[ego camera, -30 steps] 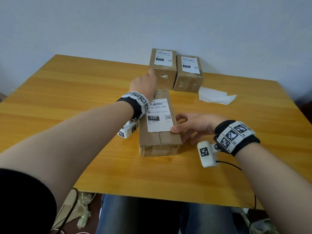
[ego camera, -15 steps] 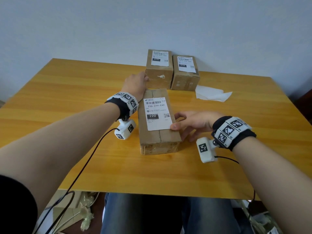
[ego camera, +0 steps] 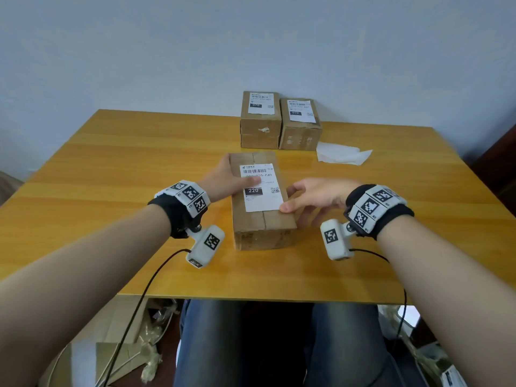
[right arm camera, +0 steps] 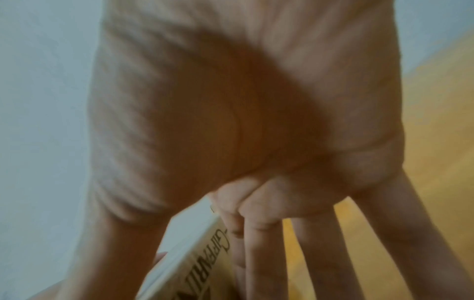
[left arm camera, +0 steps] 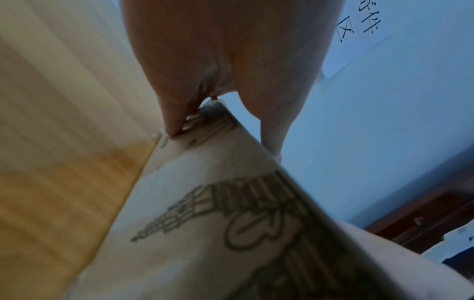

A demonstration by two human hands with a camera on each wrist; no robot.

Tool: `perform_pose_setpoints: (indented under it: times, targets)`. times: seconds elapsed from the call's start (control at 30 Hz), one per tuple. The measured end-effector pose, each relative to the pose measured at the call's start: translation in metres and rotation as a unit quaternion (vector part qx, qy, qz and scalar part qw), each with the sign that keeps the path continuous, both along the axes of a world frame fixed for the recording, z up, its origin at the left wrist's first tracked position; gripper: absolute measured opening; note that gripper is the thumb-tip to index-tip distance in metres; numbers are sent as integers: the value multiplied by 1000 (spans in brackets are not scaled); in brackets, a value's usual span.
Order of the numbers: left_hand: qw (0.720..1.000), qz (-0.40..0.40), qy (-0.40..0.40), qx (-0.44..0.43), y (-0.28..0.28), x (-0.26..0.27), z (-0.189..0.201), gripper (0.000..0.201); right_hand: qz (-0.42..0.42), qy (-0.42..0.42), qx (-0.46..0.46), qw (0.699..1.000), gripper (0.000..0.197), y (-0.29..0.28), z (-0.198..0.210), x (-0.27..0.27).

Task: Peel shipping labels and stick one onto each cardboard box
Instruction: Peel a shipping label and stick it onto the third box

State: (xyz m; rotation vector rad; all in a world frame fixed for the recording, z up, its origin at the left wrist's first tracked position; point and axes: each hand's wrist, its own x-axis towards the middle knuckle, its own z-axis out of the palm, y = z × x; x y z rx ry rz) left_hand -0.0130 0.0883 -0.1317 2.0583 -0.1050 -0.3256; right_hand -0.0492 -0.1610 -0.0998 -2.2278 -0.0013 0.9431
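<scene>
A long cardboard box (ego camera: 264, 222) lies lengthwise in the middle of the wooden table (ego camera: 111, 169). A white shipping label (ego camera: 262, 196) printed "220" is stuck on its top. My left hand (ego camera: 223, 181) grips the box's left side, thumb lying over the label's upper left. In the left wrist view the fingers (left arm camera: 174, 113) run down the printed side wall (left arm camera: 205, 223). My right hand (ego camera: 310, 195) holds the right side, thumb on the label's near right corner. Its other fingers (right arm camera: 264, 253) lie straight against the side wall (right arm camera: 200, 268).
Two smaller cardboard boxes (ego camera: 261, 124) (ego camera: 301, 129) stand side by side at the table's back, each with a white label on top. Crumpled white backing paper (ego camera: 343, 156) lies to their right. Cardboard and cables lie on the floor under the near table edge.
My left hand has drawn back from the box's far end to its left side, with the thumb now on the label. My right hand has stayed at the right side.
</scene>
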Motion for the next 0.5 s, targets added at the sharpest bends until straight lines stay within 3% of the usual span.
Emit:
perform_pose_setpoints:
  times: [0.1, 0.17, 0.23, 0.3, 0.5]
  targets:
    - [1000, -12, 26, 2, -6, -11, -4, 101, 32, -36, -60, 997, 57, -4, 12, -2]
    - [996, -20, 78, 26, -13, -19, -1, 97, 9, -106, -105, 989, 57, -7, 17, -2]
    - [990, -34, 128, 52, -21, -27, 6, 80, 9, -238, -171, 956, 56, -6, 15, -3]
    - [987, -35, 142, 62, -29, -33, 13, 76, 15, -341, -195, 919, 56, 1, 7, -3]
    - [990, -28, 127, 56, -36, -38, 15, 68, 15, -392, -222, 893, 70, 30, -18, 2]
